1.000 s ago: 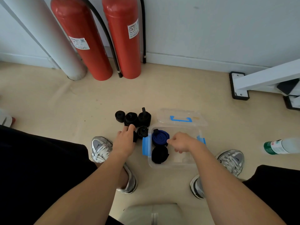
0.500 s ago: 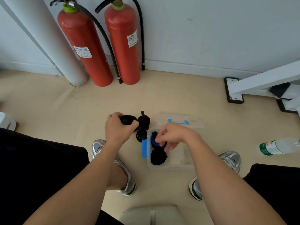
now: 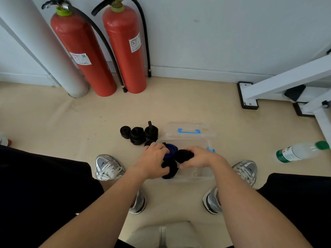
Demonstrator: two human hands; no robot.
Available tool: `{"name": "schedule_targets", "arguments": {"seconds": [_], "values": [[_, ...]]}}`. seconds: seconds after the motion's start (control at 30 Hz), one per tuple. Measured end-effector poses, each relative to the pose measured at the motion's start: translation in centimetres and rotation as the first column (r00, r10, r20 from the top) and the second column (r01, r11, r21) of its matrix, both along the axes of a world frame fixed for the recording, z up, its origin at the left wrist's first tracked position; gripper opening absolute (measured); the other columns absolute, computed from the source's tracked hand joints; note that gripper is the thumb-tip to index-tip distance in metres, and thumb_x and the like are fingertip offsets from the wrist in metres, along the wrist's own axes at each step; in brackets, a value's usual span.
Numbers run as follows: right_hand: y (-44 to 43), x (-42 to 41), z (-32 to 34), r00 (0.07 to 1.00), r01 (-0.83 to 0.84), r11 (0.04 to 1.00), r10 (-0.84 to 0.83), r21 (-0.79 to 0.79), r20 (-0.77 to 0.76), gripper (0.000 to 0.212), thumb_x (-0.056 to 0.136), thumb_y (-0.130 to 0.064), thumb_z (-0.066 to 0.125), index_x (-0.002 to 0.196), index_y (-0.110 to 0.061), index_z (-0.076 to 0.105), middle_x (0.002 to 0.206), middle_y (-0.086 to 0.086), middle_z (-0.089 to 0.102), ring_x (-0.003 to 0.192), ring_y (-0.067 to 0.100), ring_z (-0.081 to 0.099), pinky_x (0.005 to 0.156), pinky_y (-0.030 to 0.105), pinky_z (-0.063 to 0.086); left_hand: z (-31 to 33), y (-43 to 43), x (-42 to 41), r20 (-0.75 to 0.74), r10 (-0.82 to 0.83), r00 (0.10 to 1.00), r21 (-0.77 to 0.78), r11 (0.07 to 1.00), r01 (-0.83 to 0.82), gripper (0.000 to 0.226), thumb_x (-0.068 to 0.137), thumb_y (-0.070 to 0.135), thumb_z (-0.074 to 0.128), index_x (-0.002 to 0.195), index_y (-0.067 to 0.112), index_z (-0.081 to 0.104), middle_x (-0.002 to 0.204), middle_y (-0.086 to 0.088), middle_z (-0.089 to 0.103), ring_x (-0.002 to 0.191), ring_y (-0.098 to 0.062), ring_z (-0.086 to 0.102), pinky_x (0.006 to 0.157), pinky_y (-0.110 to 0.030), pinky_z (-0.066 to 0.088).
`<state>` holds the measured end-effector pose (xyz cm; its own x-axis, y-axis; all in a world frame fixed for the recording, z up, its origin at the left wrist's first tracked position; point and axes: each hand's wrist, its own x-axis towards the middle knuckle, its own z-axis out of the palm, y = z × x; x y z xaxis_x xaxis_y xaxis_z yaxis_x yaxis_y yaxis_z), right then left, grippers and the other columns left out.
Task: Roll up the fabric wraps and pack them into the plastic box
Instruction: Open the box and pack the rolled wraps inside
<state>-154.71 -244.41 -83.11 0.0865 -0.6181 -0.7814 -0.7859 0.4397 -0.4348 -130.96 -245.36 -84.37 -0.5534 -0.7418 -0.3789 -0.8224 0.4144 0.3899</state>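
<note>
The clear plastic box (image 3: 198, 175) stands on the floor between my shoes. Its lid (image 3: 189, 131) lies just behind it. Inside at the left are a blue rolled wrap (image 3: 171, 150) and a black rolled wrap (image 3: 170, 170). My right hand (image 3: 200, 158) grips another black roll (image 3: 184, 155) over the box, next to the blue one. My left hand (image 3: 152, 161) sits curled over the box's left end, with fingers on the blue roll and the thumb against the lower black one. Three black rolls (image 3: 137, 135) lie on the floor left of the lid. A smaller roll (image 3: 148, 143) peeks out by my left fingers.
Two red fire extinguishers (image 3: 125, 51) and a white pipe (image 3: 53, 59) stand against the far wall. A white metal frame (image 3: 286, 81) is at the right. A plastic bottle (image 3: 299, 152) lies on the floor to the right. My shoes (image 3: 107, 167) flank the box.
My left hand came from the loose rolls on the floor over to the box. My right hand now grips a black roll above the box, where earlier it touched the blue roll.
</note>
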Motion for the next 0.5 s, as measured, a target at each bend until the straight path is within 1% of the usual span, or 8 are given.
{"name": "schedule_targets", "arguments": {"seconds": [0.07, 0.1, 0.17, 0.2, 0.27, 0.33, 0.4, 0.5], "values": [[0.6, 0.0, -1.1, 0.996, -0.027, 0.994, 0.018, -0.101, -0.093, 0.069, 0.09, -0.041, 0.085, 0.148, -0.026, 0.052, 0.135, 0.002, 0.066, 0.122, 0.027, 0.062, 0.104, 0.04, 0.052, -0.9, 0.3, 0.3, 0.094, -0.09, 0.992, -0.031, 0.995, 0.093, 0.088, 0.086, 0.058, 0.072, 0.162, 0.025, 0.041, 0.169, 0.001, 0.035, 0.15, -0.028, 0.032, 0.125, -0.045, 0.029], [0.6, 0.0, -1.5, 0.996, 0.012, 0.994, -0.022, -0.109, -0.086, 0.069, 0.093, -0.042, 0.08, 0.152, -0.026, 0.046, 0.137, 0.006, 0.065, 0.121, 0.028, 0.062, 0.101, 0.04, 0.052, -1.2, 0.4, 0.2, 0.119, -0.116, 0.986, -0.03, 0.992, 0.121, 0.094, 0.085, 0.06, 0.072, 0.165, 0.027, 0.035, 0.173, 0.001, 0.028, 0.153, -0.029, 0.028, 0.126, -0.047, 0.027], [0.4, 0.3, -2.2, 0.993, 0.112, 0.99, -0.115, -0.086, -0.024, 0.066, 0.098, -0.046, 0.074, 0.153, -0.026, 0.044, 0.139, 0.009, 0.064, 0.121, 0.029, 0.061, 0.1, 0.04, 0.05, -1.6, 0.4, -0.1, 0.175, -0.163, 0.971, -0.023, 0.985, 0.17, 0.1, 0.084, 0.06, 0.073, 0.167, 0.027, 0.029, 0.175, 0.001, 0.024, 0.154, -0.032, 0.022, 0.124, -0.05, 0.031], [0.3, 0.4, -2.6, 0.993, 0.115, 0.989, -0.118, -0.095, -0.027, 0.067, 0.098, -0.048, 0.074, 0.154, -0.027, 0.044, 0.141, 0.01, 0.063, 0.125, 0.031, 0.061, 0.105, 0.042, 0.05, -1.6, 0.4, -0.3, 0.205, -0.183, 0.962, -0.021, 0.981, 0.191, 0.1, 0.085, 0.059, 0.073, 0.168, 0.026, 0.028, 0.174, 0.001, 0.025, 0.154, -0.034, 0.021, 0.122, -0.051, 0.035], [0.0, 0.2, -3.2, 0.993, 0.041, 0.992, -0.054, -0.123, -0.105, 0.072, 0.098, -0.047, 0.076, 0.16, -0.03, 0.042, 0.145, 0.016, 0.057, 0.134, 0.037, 0.056, 0.115, 0.044, 0.046, -1.7, 0.2, -0.6, 0.245, -0.207, 0.947, -0.023, 0.975, 0.219, 0.096, 0.084, 0.059, 0.072, 0.165, 0.025, 0.032, 0.173, 0.001, 0.027, 0.153, -0.034, 0.019, 0.118, -0.052, 0.039], [-0.2, -0.1, -3.7, 0.988, -0.002, 0.993, -0.016, -0.118, -0.153, 0.073, 0.099, -0.035, 0.076, 0.163, -0.028, 0.04, 0.147, 0.019, 0.057, 0.136, 0.038, 0.055, 0.115, 0.044, 0.046, -1.7, -0.2, -0.8, 0.251, -0.216, 0.943, -0.031, 0.972, 0.231, 0.088, 0.085, 0.06, 0.07, 0.16, 0.025, 0.041, 0.17, 0.001, 0.031, 0.152, -0.034, 0.021, 0.116, -0.052, 0.04], [-0.5, -0.3, -4.4, 0.983, 0.001, 0.995, -0.019, -0.099, -0.184, 0.062, 0.099, -0.027, 0.076, 0.155, -0.018, 0.05, 0.143, 0.016, 0.064, 0.132, 0.037, 0.06, 0.11, 0.042, 0.05, -2.0, -0.5, -0.9, 0.23, -0.209, 0.951, -0.051, 0.973, 0.226, 0.077, 0.088, 0.06, 0.065, 0.156, 0.026, 0.048, 0.165, 0.002, 0.039, 0.149, -0.031, 0.026, 0.115, -0.051, 0.037], [-1.0, 0.1, -4.8, 0.981, 0.128, 0.988, -0.138, -0.085, -0.136, 0.042, 0.093, -0.033, 0.08, 0.127, -0.013, 0.067, 0.12, 0.011, 0.073, 0.114, 0.032, 0.068, 0.096, 0.041, 0.058, -2.4, -0.9, -1.0, 0.187, -0.194, 0.963, -0.084, 0.974, 0.213, 0.065, 0.093, 0.057, 0.059, 0.151, 0.027, 0.054, 0.157, 0.004, 0.047, 0.143, -0.029, 0.033, 0.115, -0.049, 0.034]]}}
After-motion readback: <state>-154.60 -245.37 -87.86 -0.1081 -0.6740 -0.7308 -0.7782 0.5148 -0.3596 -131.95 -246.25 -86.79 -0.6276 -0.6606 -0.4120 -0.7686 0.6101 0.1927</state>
